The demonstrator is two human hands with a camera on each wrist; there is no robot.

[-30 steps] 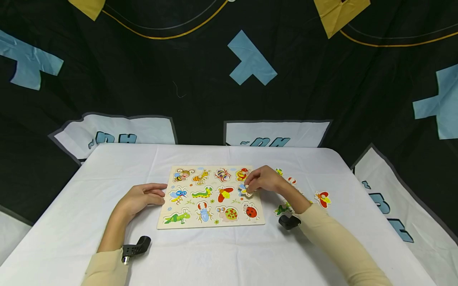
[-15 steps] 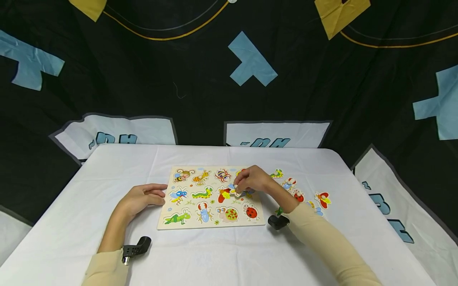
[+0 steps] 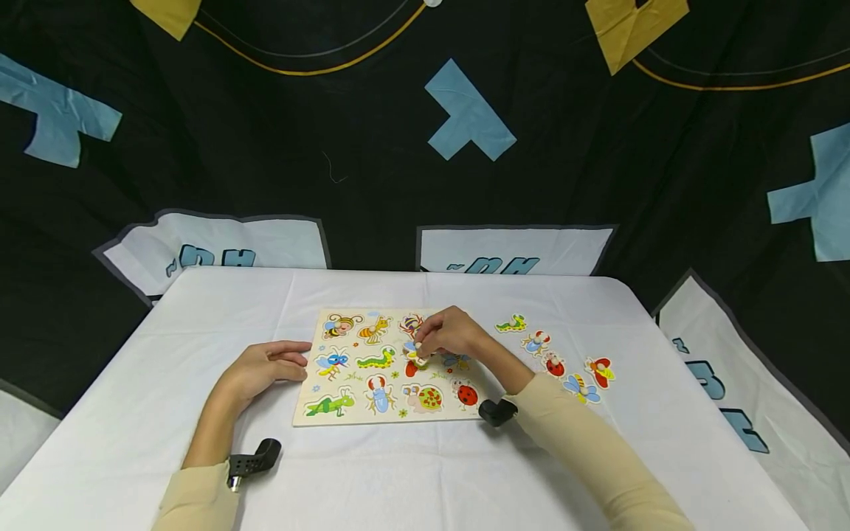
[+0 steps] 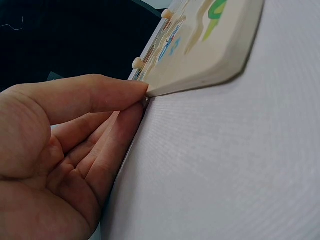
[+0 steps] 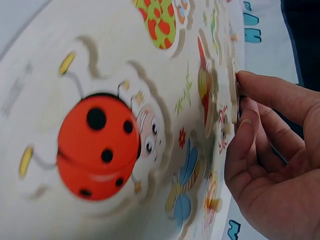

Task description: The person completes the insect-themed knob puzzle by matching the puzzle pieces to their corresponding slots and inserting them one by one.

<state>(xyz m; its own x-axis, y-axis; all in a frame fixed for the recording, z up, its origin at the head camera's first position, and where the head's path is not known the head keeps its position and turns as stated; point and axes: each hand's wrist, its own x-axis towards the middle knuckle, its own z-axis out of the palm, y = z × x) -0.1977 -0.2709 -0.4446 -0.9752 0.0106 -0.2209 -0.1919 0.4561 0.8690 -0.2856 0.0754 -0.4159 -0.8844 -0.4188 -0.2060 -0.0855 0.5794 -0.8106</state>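
Note:
A wooden insect puzzle board (image 3: 392, 366) lies on the white-covered table. My left hand (image 3: 262, 369) rests at its left side; in the left wrist view, thumb and finger (image 4: 120, 95) touch the board's edge side by side. My right hand (image 3: 451, 332) pinches a small puzzle piece (image 3: 416, 355), showing blue and yellow, over the red-winged bug's recess in the middle row. From the right wrist, the piece shows edge-on between thumb and finger, most of it hidden. The ladybug recess (image 5: 100, 147) is large in that view, with the blue-winged bee recess (image 5: 182, 192) beyond.
Right of the board lie several loose pieces: a caterpillar (image 3: 511, 323), a blue beetle (image 3: 536, 341), a ladybug (image 3: 553, 364), a red-winged bug (image 3: 600, 372) and a blue-winged bee (image 3: 582, 389). Knobs (image 5: 215, 204) stand up from pieces in the board's far row. A black cloth hangs behind.
My right hand has moved left across the board with the piece, from the blue-winged bee recess to the red-winged bug's. More loose pieces show as the arm uncovers them. My left hand stays put.

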